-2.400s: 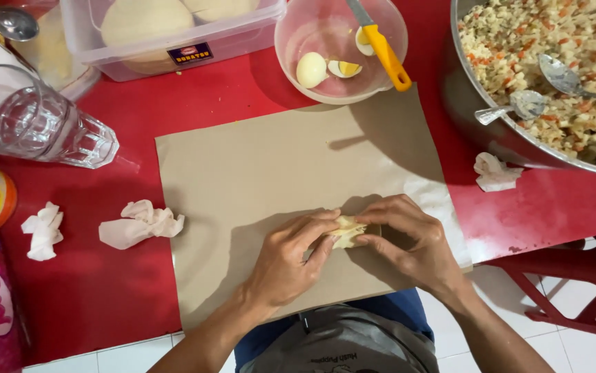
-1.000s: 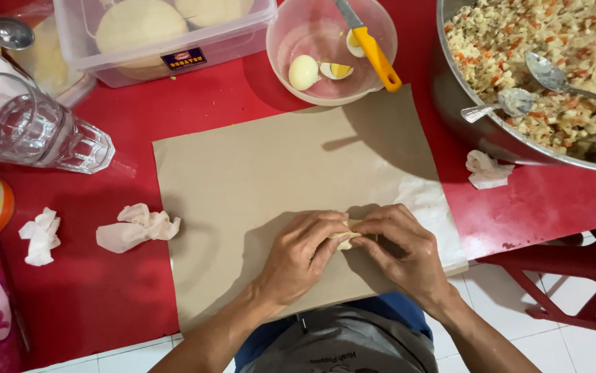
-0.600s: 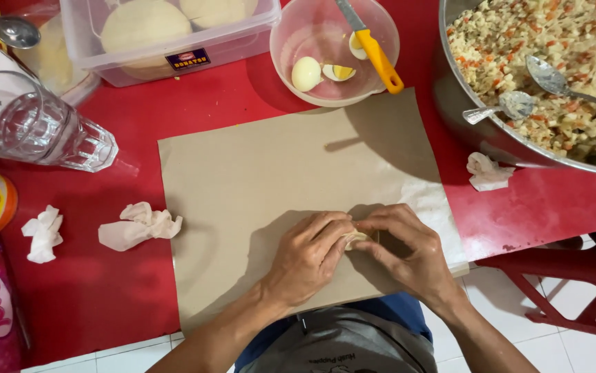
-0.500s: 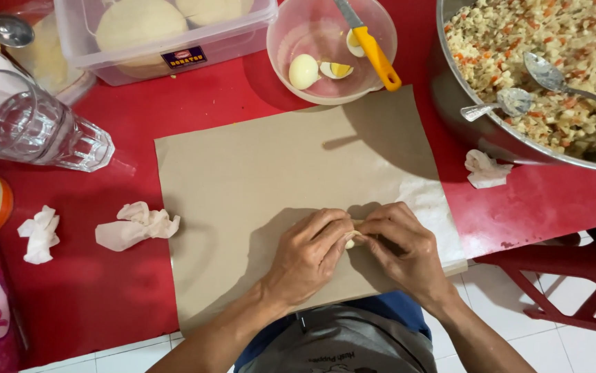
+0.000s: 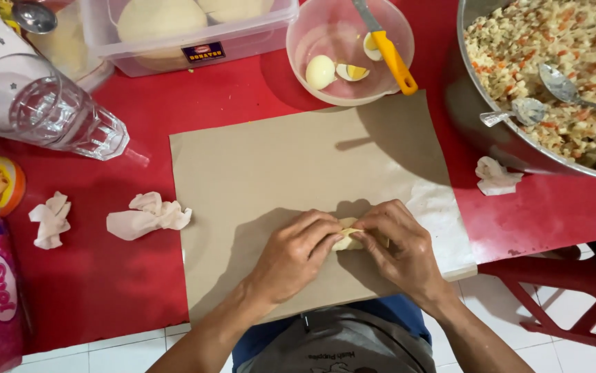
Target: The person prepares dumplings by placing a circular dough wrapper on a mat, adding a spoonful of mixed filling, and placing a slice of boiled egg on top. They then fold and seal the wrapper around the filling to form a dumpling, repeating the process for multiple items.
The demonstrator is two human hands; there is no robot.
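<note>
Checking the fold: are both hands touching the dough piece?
Touching. The head view shows left hand and right hand fingertips pressed onto the dough piece.

Both hands, left and right, pinch a small dough piece on the brown paper sheet, near its front edge.

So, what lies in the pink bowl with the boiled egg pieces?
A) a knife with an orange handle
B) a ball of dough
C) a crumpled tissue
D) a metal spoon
A: in the pink bowl, an orange-handled knife rests on the rim beside the egg pieces.
</note>
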